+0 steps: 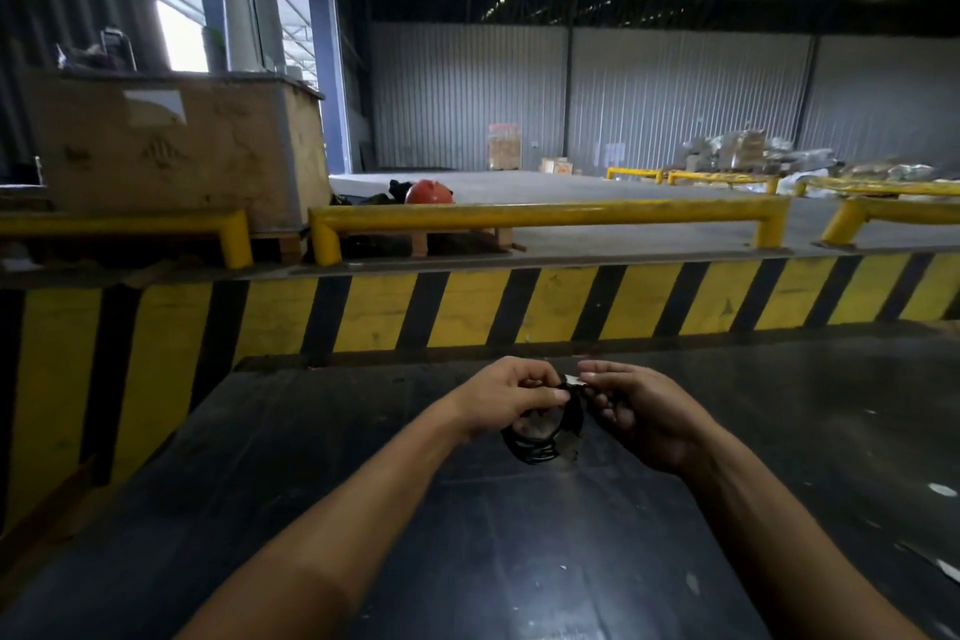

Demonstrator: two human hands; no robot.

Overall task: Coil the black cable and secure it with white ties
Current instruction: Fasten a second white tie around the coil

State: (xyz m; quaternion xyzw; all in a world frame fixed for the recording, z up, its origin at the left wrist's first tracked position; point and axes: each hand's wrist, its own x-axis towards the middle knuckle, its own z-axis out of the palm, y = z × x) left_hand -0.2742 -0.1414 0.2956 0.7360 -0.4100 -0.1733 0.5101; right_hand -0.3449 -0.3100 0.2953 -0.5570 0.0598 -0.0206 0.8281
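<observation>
A black cable (pixel 535 447) wound into a small coil hangs between my two hands, just above the dark table (pixel 467 561). My left hand (pixel 511 395) pinches the top of the coil with thumb and fingers. My right hand (pixel 639 411) pinches a short white tie (pixel 575 381) at the coil's top, right beside my left fingertips. The lower loop of the coil shows below my hands; its upper part is hidden by my fingers.
A yellow-and-black striped wall (pixel 467 307) rises behind the table. Yellow guard rails (pixel 545 216) stand on the raised floor above it, with an orange helmet (pixel 428 192) and a large wooden crate (pixel 171 151) at the left. Small white scraps (pixel 943 489) lie at the table's right.
</observation>
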